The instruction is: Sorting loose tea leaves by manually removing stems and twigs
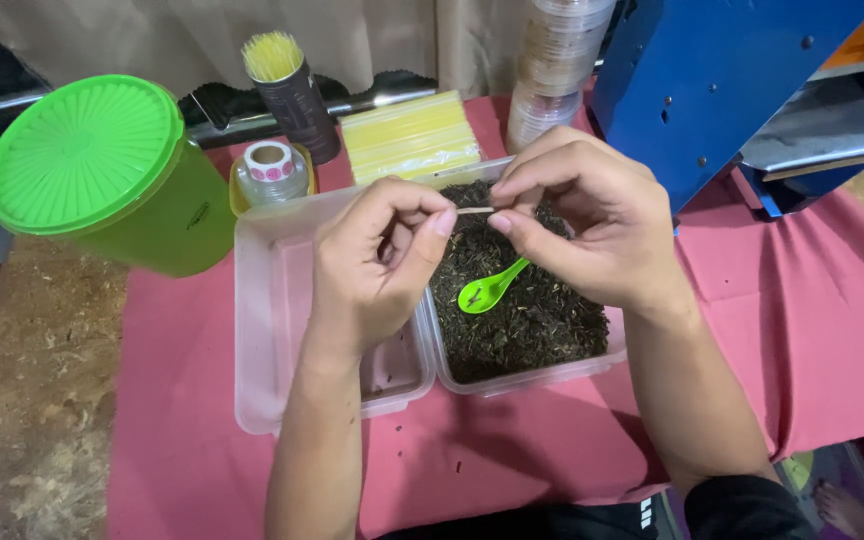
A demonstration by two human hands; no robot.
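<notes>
Hands pinch one thin pale stick (474,210) end to end, left hand (377,265) and right hand (592,225), above the tea-leaf tray (527,310); too hard a squeeze could snap it, dropping bits beside the green spoon (487,290).

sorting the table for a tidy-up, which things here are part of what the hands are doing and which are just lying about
In use:
- left hand and right hand, pinching a thin stick between them
- clear tub of dark dried leaves
- green spoon lying on the leaves

Lying about:
- green lidded canister
- sticker roll
- stack of yellow sheets
- blue machine
</notes>
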